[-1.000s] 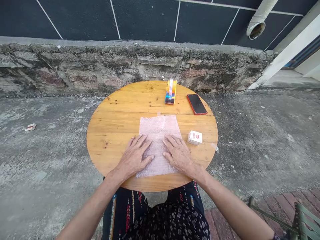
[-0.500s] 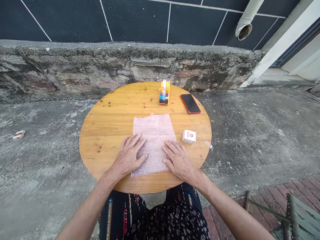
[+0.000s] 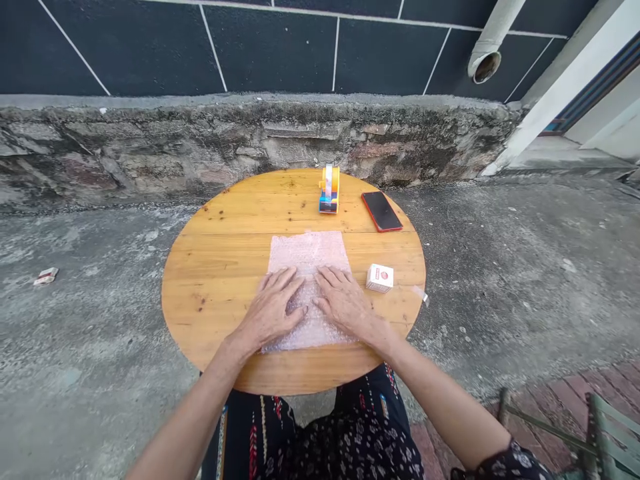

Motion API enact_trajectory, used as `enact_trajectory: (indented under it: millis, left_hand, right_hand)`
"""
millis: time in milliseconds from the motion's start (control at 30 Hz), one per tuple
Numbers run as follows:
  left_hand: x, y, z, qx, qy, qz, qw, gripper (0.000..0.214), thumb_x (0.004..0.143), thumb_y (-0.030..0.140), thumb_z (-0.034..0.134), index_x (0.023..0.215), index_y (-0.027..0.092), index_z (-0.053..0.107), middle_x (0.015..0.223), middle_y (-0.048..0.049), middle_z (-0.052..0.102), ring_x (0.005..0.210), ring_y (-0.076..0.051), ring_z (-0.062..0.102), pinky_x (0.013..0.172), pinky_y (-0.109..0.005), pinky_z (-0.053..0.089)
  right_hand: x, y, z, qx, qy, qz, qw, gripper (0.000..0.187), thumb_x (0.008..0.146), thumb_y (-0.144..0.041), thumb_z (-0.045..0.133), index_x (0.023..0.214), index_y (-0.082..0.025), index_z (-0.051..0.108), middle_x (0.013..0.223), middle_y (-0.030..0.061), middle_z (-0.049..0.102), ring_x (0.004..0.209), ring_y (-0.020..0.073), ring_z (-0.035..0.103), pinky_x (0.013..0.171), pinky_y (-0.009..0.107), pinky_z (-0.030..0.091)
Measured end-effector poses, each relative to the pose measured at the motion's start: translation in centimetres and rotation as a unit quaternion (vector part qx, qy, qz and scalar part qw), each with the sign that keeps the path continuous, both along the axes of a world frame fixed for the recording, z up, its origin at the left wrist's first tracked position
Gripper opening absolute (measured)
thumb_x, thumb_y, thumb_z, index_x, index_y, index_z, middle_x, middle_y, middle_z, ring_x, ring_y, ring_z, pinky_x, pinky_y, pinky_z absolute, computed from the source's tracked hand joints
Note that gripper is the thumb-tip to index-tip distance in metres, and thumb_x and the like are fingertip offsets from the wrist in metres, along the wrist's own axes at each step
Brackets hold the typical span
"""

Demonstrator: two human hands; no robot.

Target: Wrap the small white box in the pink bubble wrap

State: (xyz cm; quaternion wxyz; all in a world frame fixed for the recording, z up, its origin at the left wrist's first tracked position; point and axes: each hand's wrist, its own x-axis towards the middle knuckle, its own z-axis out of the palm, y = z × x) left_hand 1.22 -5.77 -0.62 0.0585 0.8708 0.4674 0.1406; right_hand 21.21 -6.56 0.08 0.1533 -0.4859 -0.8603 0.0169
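Observation:
A pinkish sheet of bubble wrap (image 3: 309, 250) lies flat on the round wooden table (image 3: 215, 267). On its left part rests my left hand (image 3: 275, 303), palm down with fingers spread. My right hand (image 3: 343, 300) lies flat on the right part, fingers stretched forward and thumb pointing inward. A strip of bubble wrap shows between the two hands. Just right of my right hand stands a small white box (image 3: 380, 278) with red print. Neither hand grips anything.
A yellow and blue tape dispenser (image 3: 329, 190) stands at the table's far side. Right of it lies a red-edged phone (image 3: 382, 211). A piece of clear tape (image 3: 420, 293) hangs at the right edge. Beyond is a stone wall base (image 3: 200, 147); a green chair (image 3: 610, 433) stands lower right.
Both hands have slid inward over the bubble wrap, so the gap between them is narrower. The camera view has shifted slightly.

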Motion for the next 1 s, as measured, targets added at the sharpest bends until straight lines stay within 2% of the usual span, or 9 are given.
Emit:
enact_trajectory:
  millis: [133, 200, 267, 367, 433, 600, 733, 867, 1000]
  left_hand:
    - [-0.8, 0.0, -0.7, 0.003, -0.022, -0.005, 1.000, 0.055, 0.084, 0.040, 0.057, 0.133, 0.017, 0.051, 0.148, -0.0151, 0.039, 0.137, -0.033, 0.035, 0.112, -0.056, 0.027]
    - [-1.0, -0.3, -0.8, 0.011, -0.048, -0.007, 0.999, 0.055, 0.083, 0.038, 0.058, 0.133, 0.017, 0.051, 0.148, -0.0152, 0.040, 0.136, -0.033, 0.036, 0.111, -0.055, 0.030]
    - [-1.1, -1.1, -0.8, 0.024, -0.079, -0.004, 0.997, 0.054, 0.083, 0.035, 0.058, 0.133, 0.018, 0.050, 0.146, -0.0139, 0.043, 0.135, -0.032, 0.038, 0.111, -0.054, 0.032]
    - [-0.7, -3.0, -0.5, 0.047, -0.132, 0.015, 0.990, 0.049, 0.085, 0.031, 0.056, 0.132, 0.019, 0.050, 0.142, -0.0115, 0.046, 0.133, -0.029, 0.040, 0.110, -0.051, 0.035]
    - [-0.3, -4.5, -0.5, 0.056, -0.149, 0.027, 0.987, 0.046, 0.086, 0.028, 0.056, 0.130, 0.019, 0.052, 0.142, -0.0107, 0.047, 0.133, -0.028, 0.039, 0.110, -0.050, 0.036]
    - [0.0, -6.2, -1.2, 0.045, -0.116, -0.004, 0.992, 0.036, 0.083, 0.029, 0.059, 0.118, 0.018, 0.061, 0.139, -0.0117, 0.051, 0.132, -0.031, 0.040, 0.110, -0.055, 0.034]
    - [-0.4, -6.1, -1.4, 0.038, -0.120, -0.009, 0.992, 0.038, 0.081, 0.027, 0.061, 0.118, 0.017, 0.061, 0.139, -0.0122, 0.051, 0.132, -0.031, 0.040, 0.110, -0.056, 0.034]
    - [-0.6, -6.5, -1.1, 0.063, -0.182, 0.005, 0.981, 0.033, 0.080, 0.021, 0.061, 0.113, 0.018, 0.063, 0.132, -0.0113, 0.057, 0.130, -0.031, 0.043, 0.109, -0.056, 0.034]
    - [-1.0, -7.2, -1.0, 0.086, -0.299, 0.053, 0.949, 0.026, 0.081, 0.017, 0.060, 0.107, 0.019, 0.064, 0.120, -0.0097, 0.063, 0.123, -0.028, 0.049, 0.105, -0.052, 0.039]
  right_hand:
    - [3.1, -1.9, 1.6, 0.027, 0.022, -0.026, 0.999, 0.036, 0.093, -0.030, 0.048, 0.124, -0.014, 0.057, 0.136, 0.0117, 0.054, 0.130, 0.0283, 0.043, 0.107, 0.047, 0.035]
    - [5.5, -2.7, 2.7, 0.052, 0.035, -0.070, 0.996, 0.033, 0.092, -0.030, 0.049, 0.119, -0.016, 0.060, 0.137, 0.0118, 0.054, 0.129, 0.0297, 0.043, 0.105, 0.049, 0.036]
    - [7.9, -3.1, 3.3, 0.066, 0.036, -0.125, 0.989, 0.038, 0.090, -0.032, 0.052, 0.124, -0.015, 0.056, 0.138, 0.0140, 0.052, 0.126, 0.0319, 0.046, 0.101, 0.051, 0.039]
    - [10.6, -2.7, 3.0, 0.050, 0.034, -0.163, 0.985, 0.056, 0.084, -0.036, 0.058, 0.133, -0.011, 0.047, 0.139, 0.0183, 0.050, 0.124, 0.0353, 0.048, 0.097, 0.054, 0.042]
    - [11.3, -2.0, 2.1, 0.021, 0.053, -0.161, 0.985, 0.059, 0.083, -0.035, 0.059, 0.135, -0.010, 0.045, 0.136, 0.0195, 0.051, 0.124, 0.0353, 0.049, 0.098, 0.054, 0.043]
    - [11.1, -1.5, 0.8, -0.021, 0.134, -0.186, 0.973, 0.047, 0.085, -0.033, 0.055, 0.129, -0.018, 0.051, 0.126, 0.0142, 0.060, 0.114, 0.0313, 0.058, 0.095, 0.050, 0.047]
    - [9.6, -1.9, 2.1, -0.014, 0.176, -0.174, 0.969, 0.046, 0.085, -0.039, 0.058, 0.126, -0.020, 0.052, 0.122, 0.0126, 0.062, 0.109, 0.0300, 0.061, 0.092, 0.047, 0.049]
    - [6.8, -1.8, 4.0, -0.025, 0.187, -0.092, 0.978, 0.044, 0.086, -0.038, 0.058, 0.125, -0.019, 0.052, 0.118, 0.0114, 0.064, 0.105, 0.0272, 0.062, 0.090, 0.045, 0.050]
    - [4.3, -1.8, 4.3, -0.026, 0.208, -0.057, 0.976, 0.044, 0.087, -0.037, 0.058, 0.127, -0.023, 0.050, 0.121, 0.0095, 0.062, 0.108, 0.0256, 0.060, 0.092, 0.043, 0.049]
